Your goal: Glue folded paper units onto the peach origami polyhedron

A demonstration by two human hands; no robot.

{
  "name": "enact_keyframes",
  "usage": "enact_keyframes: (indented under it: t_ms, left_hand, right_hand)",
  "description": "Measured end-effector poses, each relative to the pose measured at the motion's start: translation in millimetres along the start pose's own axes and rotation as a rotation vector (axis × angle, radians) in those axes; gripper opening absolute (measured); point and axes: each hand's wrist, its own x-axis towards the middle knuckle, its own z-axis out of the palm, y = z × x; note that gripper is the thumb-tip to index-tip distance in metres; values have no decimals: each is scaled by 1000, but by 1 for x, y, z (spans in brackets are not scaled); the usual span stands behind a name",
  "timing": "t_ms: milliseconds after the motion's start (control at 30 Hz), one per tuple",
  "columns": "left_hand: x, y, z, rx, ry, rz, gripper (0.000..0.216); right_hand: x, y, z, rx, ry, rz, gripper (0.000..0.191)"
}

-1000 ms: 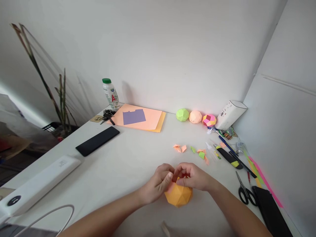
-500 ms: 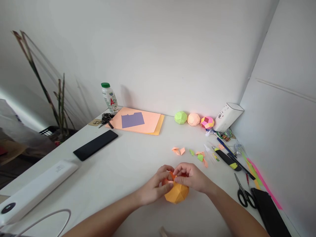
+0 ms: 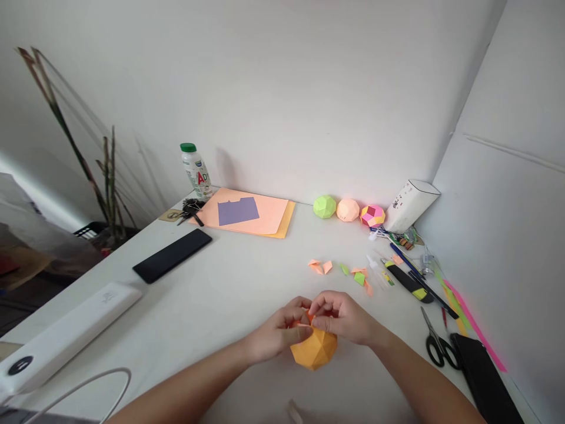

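Observation:
An orange faceted paper ball [image 3: 314, 351] is held low over the white table between both my hands. My left hand [image 3: 279, 333] grips its upper left side, thumb on the outside and fingers curled over the top. From the other side my right hand [image 3: 341, 317] pinches the top rim between thumb and fingers. Part of the ball's top, where a deeper orange patch shows, is covered by the fingers. Beyond the hands lie small peach paper scraps [image 3: 327, 267] and a green paper scrap [image 3: 359, 278].
Green [image 3: 324, 206], peach [image 3: 348, 209] and multicoloured [image 3: 373, 216] paper balls line the wall. Scissors [image 3: 436, 341], a cutter knife [image 3: 408, 282] and a black phone [image 3: 485, 377] lie right. Left are coloured sheets [image 3: 273, 215], a black slab [image 3: 173, 255], a bottle [image 3: 196, 171] and a white device [image 3: 70, 335].
The ball has tilted slightly and sits a little lower left in my hands. My left thumb has shifted slightly to the right. The camera view has moved a little.

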Motion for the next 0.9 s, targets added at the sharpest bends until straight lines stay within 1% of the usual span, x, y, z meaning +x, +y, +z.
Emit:
enact_keyframes:
  t_ms: [267, 433, 600, 767, 900]
  left_hand:
    - [0, 1, 2, -60, 12, 9, 18]
    - [-1, -1, 3, -111, 21, 14, 17]
    - [0, -2, 2, -131, 21, -15, 17]
    - [0, -1, -1, -109, 1, -25, 17]
    - [1, -3, -4, -69, -48, 6, 16]
  right_hand:
    - [-1, -5, 3, 30, -1, -4, 18]
    - [0, -1, 4, 24, 9, -9, 17]
    - [1, 2, 4, 74, -1, -14, 17]
    - [1, 2, 4, 129, -13, -18, 17]
    - [2, 3, 3, 156, -23, -10, 16]
